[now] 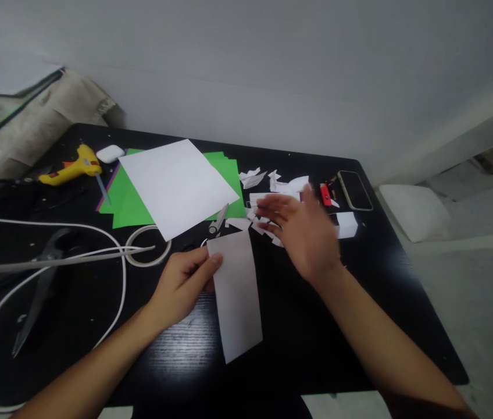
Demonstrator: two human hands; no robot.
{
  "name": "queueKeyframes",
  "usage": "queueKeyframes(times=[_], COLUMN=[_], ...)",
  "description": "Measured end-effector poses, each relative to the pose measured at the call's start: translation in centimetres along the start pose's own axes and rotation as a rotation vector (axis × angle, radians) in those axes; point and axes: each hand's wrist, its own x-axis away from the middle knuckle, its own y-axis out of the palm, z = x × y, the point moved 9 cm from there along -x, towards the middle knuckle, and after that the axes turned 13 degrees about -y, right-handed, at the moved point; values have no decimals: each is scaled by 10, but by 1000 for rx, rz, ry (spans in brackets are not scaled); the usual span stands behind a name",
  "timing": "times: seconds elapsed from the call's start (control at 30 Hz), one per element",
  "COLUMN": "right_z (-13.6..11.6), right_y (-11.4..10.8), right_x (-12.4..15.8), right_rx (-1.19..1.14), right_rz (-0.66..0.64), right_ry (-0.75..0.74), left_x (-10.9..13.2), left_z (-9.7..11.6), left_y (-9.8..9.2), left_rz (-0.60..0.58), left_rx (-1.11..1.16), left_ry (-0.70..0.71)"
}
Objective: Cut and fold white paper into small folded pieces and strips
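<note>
My left hand (189,278) pinches a white strip of paper (236,302) by its upper left edge, the thumb lying on top. The strip hangs over the black table, its lower end toward me. To the right, my right hand (303,235) is raised with its fingers apart and holds nothing; it is slightly blurred. Behind that hand lie white paper scraps (288,185), partly hidden by it. Scissors (218,221) rest just beyond the strip, with their handles mostly covered by it and my left hand.
A large white sheet (177,186) lies on green sheets (120,203). Leftward are a yellow glue gun (76,166), a tape roll (129,238), a looped white cable (123,291) and dark shears (39,297). A red lighter (325,194), phone (354,190) and small white block (346,224) sit right.
</note>
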Motion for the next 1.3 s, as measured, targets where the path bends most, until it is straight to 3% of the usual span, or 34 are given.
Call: queueKeyframes(times=[0.1,0.2,0.5,0.67,1.1,1.3], right_z=[0,5,5,3,-2,1], right_y=[-23,-31,-25,-23,2,3], right_x=[1,5,12,3,2,-2], right_rx=[-332,-486,-558,-395,-266,81], right_rz=[300,463,503,393,1,-41], right_ry=[46,89,112,80,55,-63], left_x=[-1,-3,-4,-4,-1,-2], left_z=[-5,-11,-17,-14,-12,-14], left_y=[1,3,5,6,7,6], left_rz=[19,31,44,41,32,37], left_rx=[51,63,45,36,20,7], left_ry=[-12,-18,-5,8,26,23])
